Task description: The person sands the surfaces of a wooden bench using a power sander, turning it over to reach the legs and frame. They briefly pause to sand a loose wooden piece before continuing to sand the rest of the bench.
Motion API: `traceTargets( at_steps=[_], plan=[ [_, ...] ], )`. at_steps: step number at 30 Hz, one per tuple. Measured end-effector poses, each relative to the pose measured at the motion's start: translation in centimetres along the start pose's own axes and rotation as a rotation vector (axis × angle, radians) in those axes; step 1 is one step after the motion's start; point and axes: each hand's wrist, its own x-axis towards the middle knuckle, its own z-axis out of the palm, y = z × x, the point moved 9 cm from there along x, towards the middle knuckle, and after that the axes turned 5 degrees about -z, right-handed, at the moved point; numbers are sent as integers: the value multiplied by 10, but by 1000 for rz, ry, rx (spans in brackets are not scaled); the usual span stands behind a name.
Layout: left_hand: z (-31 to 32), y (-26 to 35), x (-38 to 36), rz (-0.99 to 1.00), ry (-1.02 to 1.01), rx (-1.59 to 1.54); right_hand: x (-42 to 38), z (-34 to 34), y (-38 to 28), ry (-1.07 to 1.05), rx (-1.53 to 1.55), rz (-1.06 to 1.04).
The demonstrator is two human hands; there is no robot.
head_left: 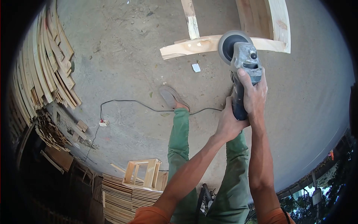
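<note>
An angle grinder (244,58) with a round disc (232,45) is in both my hands. My left hand (230,121) is closed round the rear of its dark body, near where the cord comes off. Further forward, my right hand (256,93) wraps the grinder behind its dusty metal head, thumb on top. The disc overlaps the front rail of a pale wooden frame (186,47) lying on the ground. Wooden pieces of that frame reach away toward the top of the view.
A black cord (138,100) crosses the concrete floor past my sandalled foot (173,98) to a small socket (103,122). Stacked planks (41,63) line the left side. A small wooden frame (143,171) rests on slatted wood behind me. A white scrap (196,67) lies near the rail.
</note>
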Motion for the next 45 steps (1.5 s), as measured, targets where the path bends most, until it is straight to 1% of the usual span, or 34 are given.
traceTargets(
  at_steps=[2, 4, 6, 7, 8, 9, 10, 12, 14, 15, 16, 17, 19, 20, 21, 22, 24, 27, 28, 30, 31, 33, 34, 36, 37, 38, 40, 41, 44, 45],
  plan=[
    [8, 1, -2, -3, 25, 15, 1, -5, 6, -37, -10, 11],
    [4, -6, -4, 9, 32, -26, -3, 8, 1, -95, -24, -41],
    [-17, -8, -9, 71, 114, -115, -9, 36, -7, -213, 9, -32],
    [-29, -8, -11, 79, 141, -64, -11, 47, -12, -209, 10, -31],
    [-36, -10, -11, 78, 135, -60, -12, 60, -20, -238, 9, -66],
    [-42, -10, -10, 84, 122, -166, -12, 65, -24, -261, 5, -100],
    [-43, -9, -9, 91, 102, -273, -11, 60, -22, -245, 0, -95],
    [-38, -9, -11, 62, 111, -249, -12, 56, -20, -228, 31, -70],
    [-25, -3, -5, 141, 83, -111, -7, 43, -19, -204, 26, -82],
    [-20, 0, -6, 115, 75, -89, -7, 31, -14, -161, 45, -34],
    [-14, 0, -4, 44, 59, -36, -5, 22, -10, -122, 62, 4],
    [-10, 4, -2, 38, 49, -17, -2, 19, -9, -129, 59, -4],
    [-5, 3, -3, 23, 36, 1, 0, 7, -3, -79, 32, 10],
    [-6, 0, -5, 8, 39, -50, -2, 8, -1, -74, 29, 14],
    [-7, -3, -7, -5, 42, -103, -5, 20, -4, -134, 27, -18],
    [-16, -2, -11, 56, 110, -116, -7, 31, -8, -188, 25, -51],
    [-28, -3, -16, 63, 137, -276, -12, 52, -20, -263, -40, -129],
    [-30, -3, -12, 12, 109, -256, -8, 52, -17, -242, 28, -120],
    [-26, -2, -13, 5, 113, -251, -6, 46, -14, -244, 34, -113],
    [-8, 3, -9, -32, 129, -14, 2, 21, -2, -196, 118, -31],
    [3, 2, -2, -27, 126, -10, 7, 12, 4, -184, 115, -27],
    [25, 16, 7, 166, 111, -38, 14, -6, 7, -171, 71, -33],
    [32, 18, 11, 169, 114, -38, 21, -13, 5, -163, 29, -51],
    [45, 12, 16, 58, 87, -61, 26, -26, 7, -155, 6, -58],
    [50, 18, 16, 115, 75, -121, 28, -32, 10, -136, 17, -26],
    [53, 19, 17, 114, 81, -121, 29, -39, 14, -115, 27, 5],
    [65, 13, 19, 3, 9, -56, 28, -51, 20, -88, 63, 19],
    [69, 14, 18, -20, -2, -76, 27, -57, 24, -71, 82, 19],
    [70, 0, 17, 31, 35, -77, 24, -55, 27, -50, 101, -17],
    [66, 11, 13, 89, 59, -143, 22, -44, 22, -114, 52, -52]
  ],
)
